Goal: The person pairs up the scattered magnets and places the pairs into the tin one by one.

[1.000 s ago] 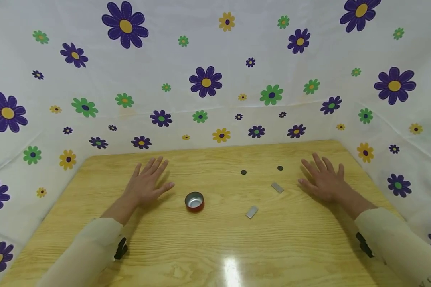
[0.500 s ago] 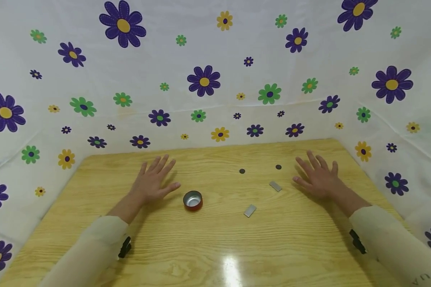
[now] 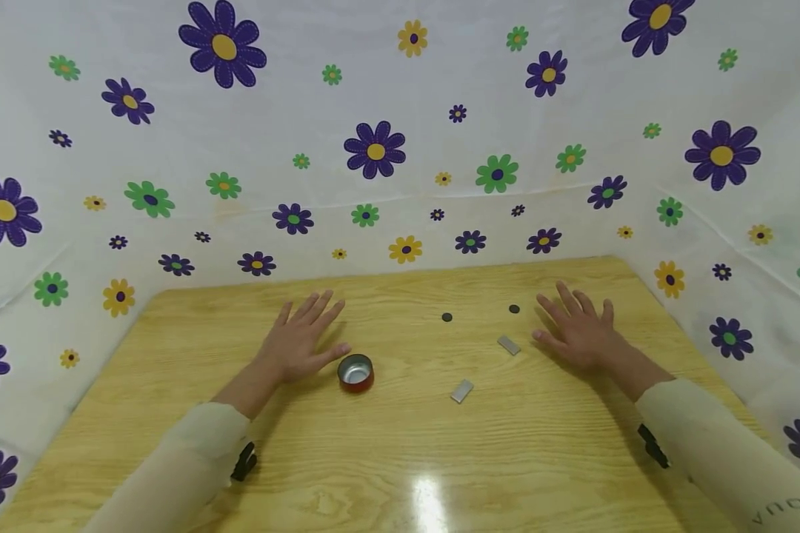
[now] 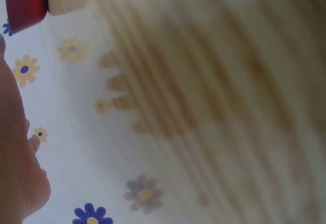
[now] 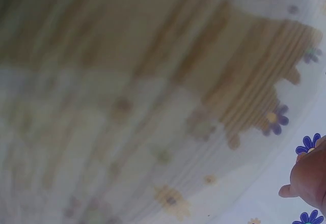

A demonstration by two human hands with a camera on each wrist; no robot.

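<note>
My left hand (image 3: 296, 344) is spread with straight fingers over the left part of the wooden table. Its thumb tip lies right by the rim of a small red cup (image 3: 356, 374) with a silvery inside. In the left wrist view part of the red cup (image 4: 25, 2) shows at the top left corner. On the right, my right hand (image 3: 581, 333) is also spread and holds nothing. Left of it lie a grey rectangular piece (image 3: 509, 345) and a dark round disc (image 3: 514, 309). Between the hands are a second disc (image 3: 447, 317) and a second grey rectangular piece (image 3: 462, 391).
The table (image 3: 373, 459) has a pale wood grain and a glare spot at the front. A white cloth (image 3: 273, 111) with printed flowers stands behind it and along both sides. Dark straps (image 3: 243, 463) show at the sleeve cuffs.
My left hand has moved right, bringing its thumb up to the cup. My right hand has shifted a little left. The cup, discs and grey pieces lie as before; the view has drifted slightly.
</note>
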